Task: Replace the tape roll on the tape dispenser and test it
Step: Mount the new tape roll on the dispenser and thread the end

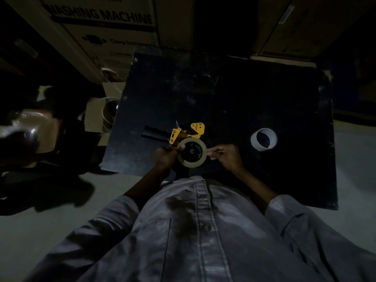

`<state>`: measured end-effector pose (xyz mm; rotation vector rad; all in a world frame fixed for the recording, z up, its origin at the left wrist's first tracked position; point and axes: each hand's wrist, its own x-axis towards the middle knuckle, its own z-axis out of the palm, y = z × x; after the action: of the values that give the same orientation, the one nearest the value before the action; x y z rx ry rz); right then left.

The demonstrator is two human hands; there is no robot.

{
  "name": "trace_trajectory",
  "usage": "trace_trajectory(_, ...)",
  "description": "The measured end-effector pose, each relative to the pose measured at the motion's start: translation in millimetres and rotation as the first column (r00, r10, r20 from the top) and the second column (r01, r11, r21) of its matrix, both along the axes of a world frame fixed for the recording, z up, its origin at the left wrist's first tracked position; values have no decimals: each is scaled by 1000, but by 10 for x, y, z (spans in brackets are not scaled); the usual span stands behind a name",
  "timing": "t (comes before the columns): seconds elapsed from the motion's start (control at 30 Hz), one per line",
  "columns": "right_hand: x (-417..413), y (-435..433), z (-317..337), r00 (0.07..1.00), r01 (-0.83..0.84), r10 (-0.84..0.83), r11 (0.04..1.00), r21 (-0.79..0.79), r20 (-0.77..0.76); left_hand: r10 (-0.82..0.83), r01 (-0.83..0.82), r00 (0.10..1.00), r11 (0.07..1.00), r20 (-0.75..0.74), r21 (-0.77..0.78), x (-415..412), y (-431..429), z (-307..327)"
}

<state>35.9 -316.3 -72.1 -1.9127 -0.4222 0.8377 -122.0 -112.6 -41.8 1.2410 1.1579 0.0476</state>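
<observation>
A yellow tape dispenser (184,133) with a black handle (153,134) lies on the black table (244,94), handle pointing left. A full tape roll (192,152) sits on its black hub at the near end. My left hand (167,155) grips the roll's left edge, thumb on its face. My right hand (225,154) rests at the roll's right side, fingertips pinched close to its rim; what they hold is too dark to tell. An empty white cardboard core (263,139) lies on the table to the right, apart from both hands.
Large cardboard boxes (101,27) marked "washing machine" stand behind the table. A small open carton with tape rolls (107,110) sits at the table's left edge. A shiny brown wrapped bundle (28,129) lies on the floor at the left. The scene is dim.
</observation>
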Motion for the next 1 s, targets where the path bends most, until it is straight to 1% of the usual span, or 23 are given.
trace_trajectory(0.07,13,7,-19,996,-28,30,999,-20,89,-14,15,1000,1000,-16,26,14,21,2)
trace_trajectory(0.13,21,18,-60,990,-27,32,999,-37,140,-16,16,1000,1000,-25,9,16,46,-6)
trace_trajectory(0.2,-24,18,-105,989,2,4,999,-44,147,-9,9,1000,1000,-24,-4,6,49,-21)
trace_trajectory(0.3,-158,-16,-115,989,26,-20,999,-35,144,11,-11,1000,1000,-25,18,-4,43,-46)
trace_trajectory(0.33,-183,-36,-111,986,5,1,999,-34,169,9,-9,1000,1000,-18,17,-8,37,-56)
trace_trajectory(0.4,-159,-52,-81,958,-81,91,996,-47,272,9,-8,1000,1000,-27,15,-2,39,-51)
trace_trajectory(0.47,-68,-48,-72,889,-159,183,983,-93,419,-6,8,999,999,-46,34,16,59,-50)
trace_trajectory(0.57,-10,-16,-79,718,-211,256,966,-148,647,-38,42,996,998,-76,44,18,146,-86)
trace_trajectory(0.63,-29,8,-65,636,-245,288,955,-166,716,-68,77,993,993,-98,92,6,216,-115)
trace_trajectory(0.7,-31,34,-54,594,-277,322,942,-188,737,-82,106,987,980,-140,170,8,297,-136)
trace_trajectory(0.73,-32,53,-41,589,-284,327,940,-189,739,-81,108,985,978,-150,179,13,317,-117)
trace_trajectory(0.8,-50,93,-43,604,-276,308,946,-169,735,-93,114,983,984,-158,135,29,351,-110)
trace_trajectory(0.93,-123,150,-66,682,-278,285,953,-121,673,-111,135,975,984,-191,117,7,389,-150)
trace_trajectory(1.0,-147,165,-56,704,-291,296,950,-117,645,-115,139,973,984,-198,114,-8,407,-179)
